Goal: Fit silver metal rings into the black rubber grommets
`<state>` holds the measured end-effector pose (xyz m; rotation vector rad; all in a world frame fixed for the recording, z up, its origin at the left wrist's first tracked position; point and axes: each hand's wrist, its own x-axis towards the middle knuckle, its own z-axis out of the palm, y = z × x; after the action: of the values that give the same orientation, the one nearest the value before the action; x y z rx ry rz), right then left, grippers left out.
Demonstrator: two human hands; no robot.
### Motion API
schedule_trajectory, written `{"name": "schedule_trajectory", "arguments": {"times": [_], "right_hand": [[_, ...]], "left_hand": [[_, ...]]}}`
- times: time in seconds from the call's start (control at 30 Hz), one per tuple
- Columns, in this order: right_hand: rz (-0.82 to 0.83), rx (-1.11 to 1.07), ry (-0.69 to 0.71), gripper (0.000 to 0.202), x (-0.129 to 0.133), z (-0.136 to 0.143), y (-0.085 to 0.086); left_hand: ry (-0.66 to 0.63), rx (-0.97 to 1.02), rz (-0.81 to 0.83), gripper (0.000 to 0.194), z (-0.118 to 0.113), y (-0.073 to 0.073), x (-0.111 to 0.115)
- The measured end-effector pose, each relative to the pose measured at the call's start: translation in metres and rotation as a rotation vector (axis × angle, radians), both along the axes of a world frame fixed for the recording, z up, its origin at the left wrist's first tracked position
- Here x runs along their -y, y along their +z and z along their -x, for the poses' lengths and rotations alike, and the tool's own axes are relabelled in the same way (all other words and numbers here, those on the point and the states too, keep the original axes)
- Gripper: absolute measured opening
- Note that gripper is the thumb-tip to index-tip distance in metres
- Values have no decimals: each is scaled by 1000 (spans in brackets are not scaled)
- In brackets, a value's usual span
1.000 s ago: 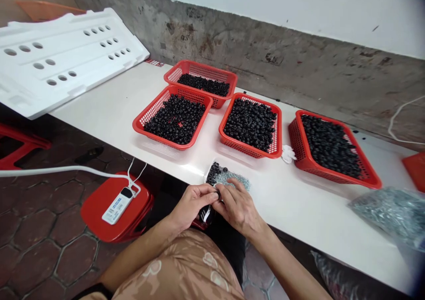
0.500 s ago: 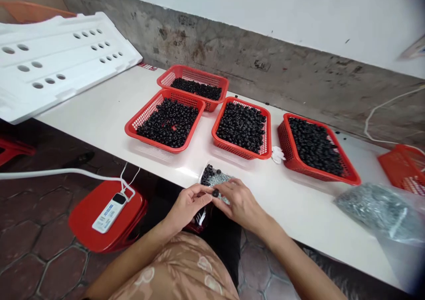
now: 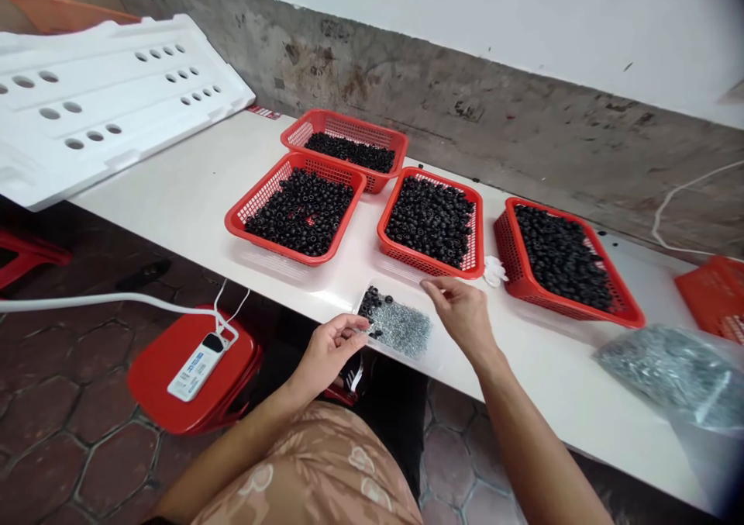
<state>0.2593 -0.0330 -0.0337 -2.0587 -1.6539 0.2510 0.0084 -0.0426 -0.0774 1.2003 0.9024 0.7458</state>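
Note:
A shallow clear tray (image 3: 401,352) at the table's front edge holds small shiny metal pieces (image 3: 407,329) and, at its left end, several small black ring-shaped parts (image 3: 370,302). My left hand (image 3: 332,354) is at the tray's left front corner, fingers bent, with a small gap between thumb and forefinger and nothing visible in it. A black part lies just beyond its fingertips. Over the tray's right end is my right hand (image 3: 463,312), its fingers drawn together near the front of the middle red basket (image 3: 430,260). Whatever they may pinch is hidden.
More red baskets of black parts stand behind (image 3: 401,141), left (image 3: 317,260) and right (image 3: 526,284). A bag of metal pieces (image 3: 668,374) lies at right. White foam (image 3: 133,114) leans at left. A power strip (image 3: 194,370) rests on a red stool (image 3: 151,397).
My hands have parted. The right hand has moved right and away from me, off the black part held between both hands. The left hand has stayed near the tray corner. The view shifted slightly.

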Motion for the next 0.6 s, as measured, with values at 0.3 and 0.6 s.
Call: {"name": "schedule_trajectory", "arguments": {"times": [0.3, 0.6], "right_hand": [[332, 211, 79, 26, -3, 44, -34], [396, 305, 69, 26, -4, 46, -30]], "left_hand": [[-7, -109, -82, 25, -2, 4, -2], [-3, -57, -26, 31, -3, 3, -2]]}}
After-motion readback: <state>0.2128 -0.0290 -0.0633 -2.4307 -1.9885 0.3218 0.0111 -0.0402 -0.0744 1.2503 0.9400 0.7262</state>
